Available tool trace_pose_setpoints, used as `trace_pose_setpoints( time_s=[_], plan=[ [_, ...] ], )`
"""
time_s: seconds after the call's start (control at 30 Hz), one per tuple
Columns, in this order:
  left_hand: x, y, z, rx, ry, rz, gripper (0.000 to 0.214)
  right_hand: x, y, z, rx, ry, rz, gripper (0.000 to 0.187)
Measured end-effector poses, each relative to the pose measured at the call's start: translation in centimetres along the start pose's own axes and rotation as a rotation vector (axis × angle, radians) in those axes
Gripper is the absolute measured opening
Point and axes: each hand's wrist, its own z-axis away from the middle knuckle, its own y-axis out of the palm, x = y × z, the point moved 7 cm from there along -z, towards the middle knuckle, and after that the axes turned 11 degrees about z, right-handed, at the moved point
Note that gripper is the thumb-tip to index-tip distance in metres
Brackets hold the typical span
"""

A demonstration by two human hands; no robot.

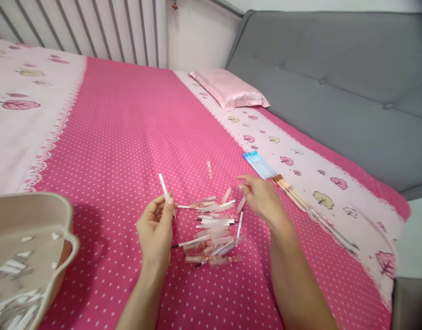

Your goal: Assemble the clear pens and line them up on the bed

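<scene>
My left hand (156, 229) is closed on a thin white pen part (163, 185) that sticks up from its fingertips. My right hand (261, 197) hovers palm down just right of a pile of small pink and white pen parts (213, 229) on the pink dotted bedsheet (128, 137). Its fingers are slightly curled and apart, with nothing visible in them. One loose pink cap (209, 168) lies apart, above the pile.
A beige basin (56, 215) holding several white pieces stands at the lower left. A row of blue-capped refills (259, 165) and a row of brown-tipped ones (293, 192) lie to the right. Further back, a pink pillow (228, 89) rests beside a grey sofa back (335, 91).
</scene>
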Motion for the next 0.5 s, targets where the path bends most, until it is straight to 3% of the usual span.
trace_pose_setpoints(
  time_s=[0.1, 0.2, 0.3, 0.4, 0.5],
  plan=[
    [0.3, -0.5, -0.2, -0.055, 0.004, -0.036, 0.03, -1.3, 1.4, -0.6, 0.016, 0.031, 0.118, 0.032],
    [0.9, -0.6, -0.2, -0.059, -0.05, -0.048, 0.028, -1.6, 3.2, -1.6, 0.016, 0.03, 0.036, 0.036],
    [1.3, -0.3, -0.1, -0.027, -0.092, -0.01, 0.027, 0.7, 4.9, -2.5, 0.034, -0.12, -0.161, 0.037],
    [1.6, 0.1, 0.0, 0.01, -0.12, 0.048, 0.028, 4.0, 6.1, -3.2, 0.05, -0.292, -0.201, 0.039],
    [1.9, 0.3, 0.1, 0.043, -0.167, 0.076, 0.033, 5.9, 7.0, -4.3, 0.064, -0.285, -0.105, 0.039]
  ],
)
